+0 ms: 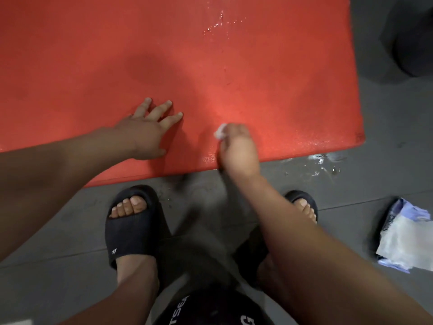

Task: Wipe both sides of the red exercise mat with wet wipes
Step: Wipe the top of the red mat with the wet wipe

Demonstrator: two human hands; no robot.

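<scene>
Head view, looking down. A flat red foam exercise mat (257,66) lies on the grey tiled floor (386,191), with its near edge just ahead of the person's feet and its near right corner in view. The left hand (145,134) rests palm down on the mat near that edge, its fingers (161,109) straight and spread, holding nothing. The right hand (236,148) is curled around a small crumpled white wet wipe (220,132), which it presses onto the mat just beside the near edge. Wet streaks (220,22) glisten on the far part of the mat, and droplets (325,163) lie on the floor by the corner. A soft pale-blue and white wipes packet (403,238) lies on the floor at the right. The feet wear black open-toed slide sandals (131,231).
</scene>
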